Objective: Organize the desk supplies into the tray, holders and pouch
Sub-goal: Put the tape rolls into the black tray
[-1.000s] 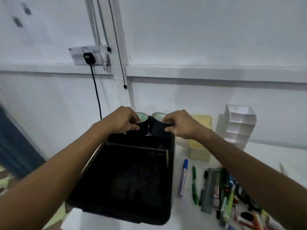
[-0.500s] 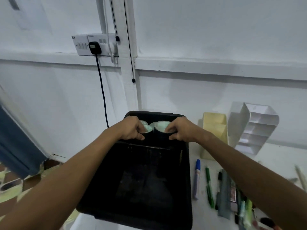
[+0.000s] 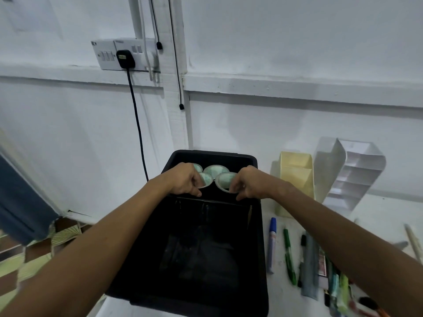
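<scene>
White wall behind has a socket strip with a black plug, its cable hanging down. Patterned floor tiles bottom left, next to something blue.

Left hand, right hand curled, outstretched

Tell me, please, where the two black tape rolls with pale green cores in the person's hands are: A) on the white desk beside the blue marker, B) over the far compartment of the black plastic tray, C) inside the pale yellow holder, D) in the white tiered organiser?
B: the left hand and right hand hold the black tape rolls over the far section of the black plastic tray, beyond its divider.
</scene>
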Demonstrator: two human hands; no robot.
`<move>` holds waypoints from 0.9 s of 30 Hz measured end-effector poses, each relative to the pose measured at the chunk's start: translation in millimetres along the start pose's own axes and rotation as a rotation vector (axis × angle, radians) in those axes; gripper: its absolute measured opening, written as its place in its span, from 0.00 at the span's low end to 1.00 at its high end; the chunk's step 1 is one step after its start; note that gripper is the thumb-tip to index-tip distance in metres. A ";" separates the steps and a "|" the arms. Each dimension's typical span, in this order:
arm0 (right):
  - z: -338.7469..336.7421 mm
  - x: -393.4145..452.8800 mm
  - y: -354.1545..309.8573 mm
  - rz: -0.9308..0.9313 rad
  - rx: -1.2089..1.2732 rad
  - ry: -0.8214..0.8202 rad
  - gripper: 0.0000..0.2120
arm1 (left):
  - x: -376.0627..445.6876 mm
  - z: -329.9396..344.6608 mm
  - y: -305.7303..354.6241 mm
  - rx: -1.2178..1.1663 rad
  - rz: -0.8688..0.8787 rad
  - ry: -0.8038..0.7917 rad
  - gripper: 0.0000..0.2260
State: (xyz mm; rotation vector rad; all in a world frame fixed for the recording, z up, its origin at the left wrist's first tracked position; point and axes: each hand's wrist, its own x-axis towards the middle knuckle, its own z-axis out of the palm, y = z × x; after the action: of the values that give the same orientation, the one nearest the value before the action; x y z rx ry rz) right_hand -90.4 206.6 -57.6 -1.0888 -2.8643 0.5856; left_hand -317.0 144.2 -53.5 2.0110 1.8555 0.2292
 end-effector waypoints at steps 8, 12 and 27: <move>17.1 4.9 8.8 -0.012 -0.091 -0.048 0.13 | 7.2 7.8 -1.5 0.012 0.008 -0.048 0.07; 19.1 5.5 8.6 -0.032 -0.107 -0.045 0.13 | 11.7 16.5 -4.3 0.013 0.001 -0.080 0.05; 16.8 14.4 2.9 -0.031 -0.049 -0.164 0.10 | 20.5 18.0 -2.3 0.023 -0.016 -0.265 0.06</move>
State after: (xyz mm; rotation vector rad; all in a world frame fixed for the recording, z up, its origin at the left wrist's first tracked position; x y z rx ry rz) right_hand -101.9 212.2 -75.8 -1.0470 -3.0447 0.6350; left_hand -310.1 161.3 -73.7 1.9343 1.7134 -0.0613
